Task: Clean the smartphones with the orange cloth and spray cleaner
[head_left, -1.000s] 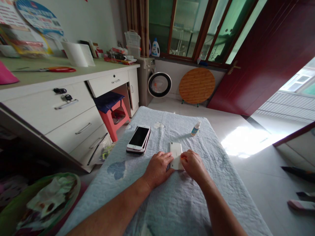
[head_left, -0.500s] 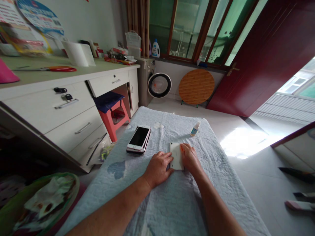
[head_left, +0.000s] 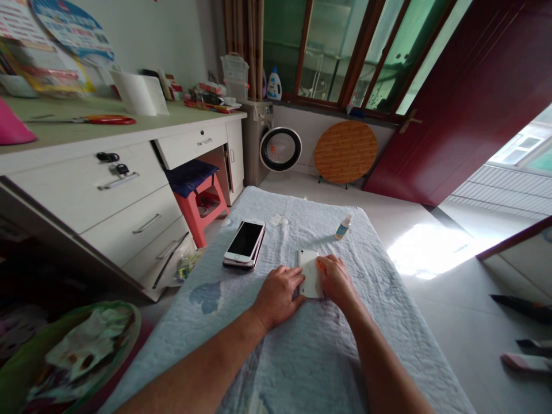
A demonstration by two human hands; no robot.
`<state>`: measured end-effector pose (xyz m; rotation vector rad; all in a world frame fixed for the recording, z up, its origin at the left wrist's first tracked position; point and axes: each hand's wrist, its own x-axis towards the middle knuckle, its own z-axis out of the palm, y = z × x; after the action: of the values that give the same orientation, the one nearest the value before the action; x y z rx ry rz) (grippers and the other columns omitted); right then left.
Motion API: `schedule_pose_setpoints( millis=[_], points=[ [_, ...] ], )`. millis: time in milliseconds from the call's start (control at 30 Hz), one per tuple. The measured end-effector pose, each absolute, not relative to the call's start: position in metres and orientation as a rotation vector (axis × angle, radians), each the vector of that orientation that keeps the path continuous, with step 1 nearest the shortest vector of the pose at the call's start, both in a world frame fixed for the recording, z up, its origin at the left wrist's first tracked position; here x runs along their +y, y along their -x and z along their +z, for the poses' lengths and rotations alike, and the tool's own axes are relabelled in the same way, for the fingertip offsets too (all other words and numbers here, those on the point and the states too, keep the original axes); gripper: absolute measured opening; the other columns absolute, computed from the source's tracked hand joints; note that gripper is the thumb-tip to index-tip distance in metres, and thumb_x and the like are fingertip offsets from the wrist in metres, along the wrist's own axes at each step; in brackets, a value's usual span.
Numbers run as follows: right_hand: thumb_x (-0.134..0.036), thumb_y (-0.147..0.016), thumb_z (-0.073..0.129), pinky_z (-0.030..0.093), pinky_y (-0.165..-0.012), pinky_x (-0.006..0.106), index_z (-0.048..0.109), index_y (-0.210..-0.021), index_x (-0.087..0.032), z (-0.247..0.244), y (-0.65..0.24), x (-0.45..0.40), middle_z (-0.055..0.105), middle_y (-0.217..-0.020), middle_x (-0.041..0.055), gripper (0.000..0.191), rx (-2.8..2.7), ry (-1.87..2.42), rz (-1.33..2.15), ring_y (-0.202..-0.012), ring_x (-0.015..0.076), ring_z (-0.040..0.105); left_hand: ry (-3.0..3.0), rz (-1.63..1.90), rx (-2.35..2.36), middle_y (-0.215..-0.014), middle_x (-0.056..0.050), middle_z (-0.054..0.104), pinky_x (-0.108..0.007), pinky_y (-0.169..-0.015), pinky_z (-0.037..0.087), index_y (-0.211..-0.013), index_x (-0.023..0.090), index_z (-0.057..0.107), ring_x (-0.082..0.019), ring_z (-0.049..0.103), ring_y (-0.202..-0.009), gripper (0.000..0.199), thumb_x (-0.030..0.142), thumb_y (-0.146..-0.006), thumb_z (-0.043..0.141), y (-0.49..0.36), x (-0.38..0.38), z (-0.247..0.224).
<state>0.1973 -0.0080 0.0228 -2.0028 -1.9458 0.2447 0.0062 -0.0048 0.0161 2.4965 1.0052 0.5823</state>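
Observation:
A white phone (head_left: 310, 276) lies face down on the pale blue cloth (head_left: 302, 351) that covers the table. My left hand (head_left: 278, 296) grips its left edge, with the thumb at the lower corner. On the right side, my right hand (head_left: 336, 280) is closed on the phone's edge, and something small and orange shows at its fingertips, too small to make out. To the left, a white phone with a black screen (head_left: 245, 241) rests on another dark-edged phone or case. A small spray bottle (head_left: 343, 227) stands beyond my right hand.
A white desk (head_left: 129, 195) with drawers runs along the left, a red stool (head_left: 200, 213) under it. At lower left is a waste basket (head_left: 137, 328). Behind the table are an open washing machine (head_left: 257, 149) and a round wooden board (head_left: 345, 150).
My right hand has shifted very slightly down along the phone's right side. The phones and bottle keep their places on the cloth.

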Motion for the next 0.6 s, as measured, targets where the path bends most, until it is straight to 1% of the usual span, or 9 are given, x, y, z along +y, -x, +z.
schedule_pose_setpoints(
  millis=[100,167,333,400,500,600],
  points=[
    [-0.016,-0.086,0.042,0.033,-0.077,0.026,0.068,-0.079,-0.016,0.026,-0.196,-0.016,0.063,-0.082,0.0065,0.027,-1.979,1.994,0.249,-0.080,0.0165,0.053,-2.502,0.578,0.997,-0.128,-0.006,0.058,-0.040,-0.093,0.042,-0.113,0.021,0.061,-0.027,0.052,-0.108,0.036,0.040,-0.082,0.063,-0.006,-0.005,0.017],
    [-0.017,-0.084,0.044,0.034,-0.075,0.026,0.069,-0.076,-0.016,0.029,-0.196,-0.021,0.063,-0.078,0.0060,0.026,-1.989,1.998,0.251,-0.077,0.0163,0.054,-2.502,0.578,0.996,-0.127,-0.006,0.059,-0.040,-0.093,0.042,-0.113,0.021,0.061,-0.027,0.052,-0.108,0.037,0.040,-0.082,0.062,-0.006,-0.005,0.017],
    [-0.013,-0.075,0.048,0.036,-0.070,0.026,0.070,-0.072,-0.017,0.035,-0.195,-0.027,0.066,-0.076,0.0050,0.023,-1.944,2.063,0.290,-0.074,0.0161,0.056,-2.503,0.584,1.010,-0.127,-0.004,0.059,-0.039,-0.094,0.041,-0.112,0.022,0.061,-0.026,0.052,-0.108,0.036,0.036,-0.079,0.065,-0.006,-0.004,0.014],
    [-0.011,-0.073,0.048,0.037,-0.070,0.025,0.070,-0.070,-0.017,0.035,-0.195,-0.027,0.066,-0.075,0.0046,0.023,-1.916,2.067,0.297,-0.074,0.0162,0.056,-2.501,0.581,1.009,-0.127,-0.004,0.059,-0.039,-0.094,0.041,-0.111,0.021,0.062,-0.026,0.052,-0.107,0.035,0.035,-0.079,0.066,-0.007,-0.004,0.014],
    [-0.009,-0.075,0.046,0.039,-0.077,0.025,0.070,-0.080,-0.017,0.035,-0.192,-0.027,0.064,-0.080,0.0048,0.026,-1.903,1.920,0.273,-0.081,0.0165,0.056,-2.495,0.569,1.014,-0.128,-0.005,0.058,-0.040,-0.095,0.041,-0.111,0.021,0.061,-0.027,0.052,-0.108,0.034,0.033,-0.079,0.065,-0.007,-0.005,0.016],
    [-0.008,-0.079,0.045,0.040,-0.083,0.025,0.069,-0.089,-0.017,0.034,-0.185,-0.028,0.060,-0.094,0.0058,0.028,-1.983,1.714,0.317,-0.089,0.0159,0.054,-2.482,0.572,0.997,-0.128,-0.005,0.058,-0.041,-0.094,0.040,-0.116,0.022,0.059,-0.027,0.052,-0.108,0.038,0.032,-0.080,0.064,-0.007,-0.006,0.019]
  ],
)
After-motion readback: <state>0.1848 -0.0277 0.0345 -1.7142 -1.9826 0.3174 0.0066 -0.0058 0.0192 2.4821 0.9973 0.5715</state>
